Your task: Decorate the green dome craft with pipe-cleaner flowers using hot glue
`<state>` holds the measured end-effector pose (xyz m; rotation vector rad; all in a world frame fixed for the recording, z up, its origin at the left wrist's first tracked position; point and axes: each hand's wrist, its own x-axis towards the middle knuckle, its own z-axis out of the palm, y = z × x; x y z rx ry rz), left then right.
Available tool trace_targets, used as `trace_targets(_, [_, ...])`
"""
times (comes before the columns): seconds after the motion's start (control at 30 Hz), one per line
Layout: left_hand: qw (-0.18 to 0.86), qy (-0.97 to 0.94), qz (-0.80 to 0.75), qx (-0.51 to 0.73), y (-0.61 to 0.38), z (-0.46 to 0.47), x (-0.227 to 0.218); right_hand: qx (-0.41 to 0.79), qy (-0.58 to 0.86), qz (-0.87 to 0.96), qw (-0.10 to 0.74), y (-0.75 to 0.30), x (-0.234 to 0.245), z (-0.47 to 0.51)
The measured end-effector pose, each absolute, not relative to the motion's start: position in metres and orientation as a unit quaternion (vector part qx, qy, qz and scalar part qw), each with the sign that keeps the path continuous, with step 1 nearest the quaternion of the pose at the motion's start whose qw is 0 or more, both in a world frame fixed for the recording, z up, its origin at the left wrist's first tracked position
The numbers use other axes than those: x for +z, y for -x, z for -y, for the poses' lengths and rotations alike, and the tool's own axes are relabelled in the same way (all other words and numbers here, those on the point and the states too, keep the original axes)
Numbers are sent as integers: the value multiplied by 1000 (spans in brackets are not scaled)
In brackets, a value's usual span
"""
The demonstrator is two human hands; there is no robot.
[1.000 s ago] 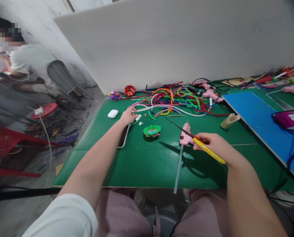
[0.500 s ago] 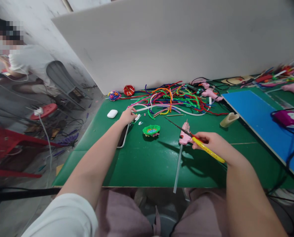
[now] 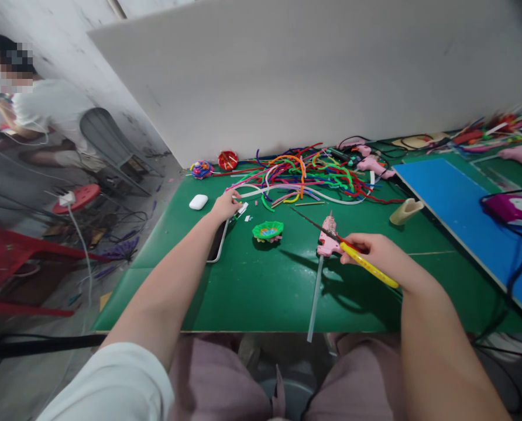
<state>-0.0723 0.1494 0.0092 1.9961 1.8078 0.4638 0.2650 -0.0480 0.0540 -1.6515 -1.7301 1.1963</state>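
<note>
My right hand (image 3: 377,252) is closed round yellow-handled scissors (image 3: 366,264), whose dark blades point left and away over a pink glue gun (image 3: 328,237) lying on the green table (image 3: 252,292). A long glue stick (image 3: 314,298) sticks out of the gun toward me. My left hand (image 3: 226,204) reaches far across to the near edge of a heap of coloured pipe cleaners (image 3: 305,175), fingers curled at a white one (image 3: 252,191); what they grip is too small to name. A small green woven basket (image 3: 267,230) sits between my hands.
A phone (image 3: 217,242) lies under my left forearm, a white earbud case (image 3: 198,202) left of my hand. Two small woven pieces (image 3: 212,165) stand at the back. A cream holder (image 3: 405,211), a blue board (image 3: 467,216) and more glue guns lie right. A seated person (image 3: 37,111) is at far left.
Almost nothing has moved; the view has drifted a little and both hands keep their places.
</note>
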Motion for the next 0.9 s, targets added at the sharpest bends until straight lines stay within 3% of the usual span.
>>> trace_targets(0.6, [211, -697, -653, 206, 70, -147, 11, 440, 601, 618, 253, -265, 52, 48])
trace_targets(0.77, [219, -692, -630, 275, 62, -137, 21, 462, 573, 600, 312, -265, 46, 46])
trace_targets(0.9, [265, -706, -568, 329, 39, -100, 42, 506, 515, 524, 453, -239, 38, 41])
